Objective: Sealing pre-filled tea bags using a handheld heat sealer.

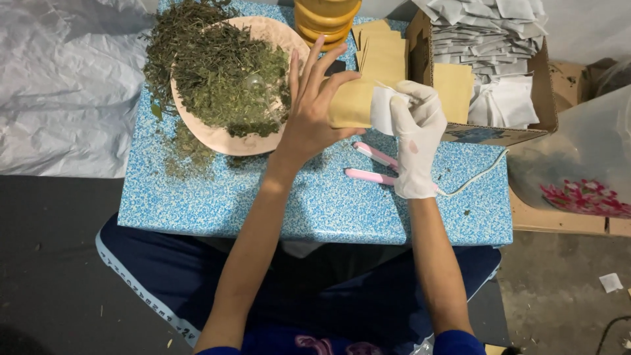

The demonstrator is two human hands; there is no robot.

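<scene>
The bare left hand (314, 108) has its grip closed around a tan paper pouch (351, 103), thumb and palm clamping the pouch's left part while the fingers (314, 59) fan upward and loose above it. The gloved right hand (415, 135), in a white glove, pinches a small white sachet (382, 110) between thumb and fingertips, its grip tight on the sachet's right edge. The sachet sits at the open right end of the pouch, touching it; whether it is partly inside cannot be told. Both are held up above the blue speckled desk (315, 204), near its middle.

Just below the hands, on the desk, lies a pink tool with 2 arms (371, 164), a pale cord (476, 177) running from it toward the desk's right edge. Behind the pouch lies a stack of more tan pouches (381, 49), and beside those stands a yellow stacked container (327, 20). To the right, an open cardboard box (545, 85) holds a heap of white sachets (486, 33) and another tan pouch (455, 85). To the left, a pink plate (223, 139) carries a mound of dried green leaves (217, 72), some spilled onto the desk. White plastic sheeting (66, 85) lies on the far left.
</scene>
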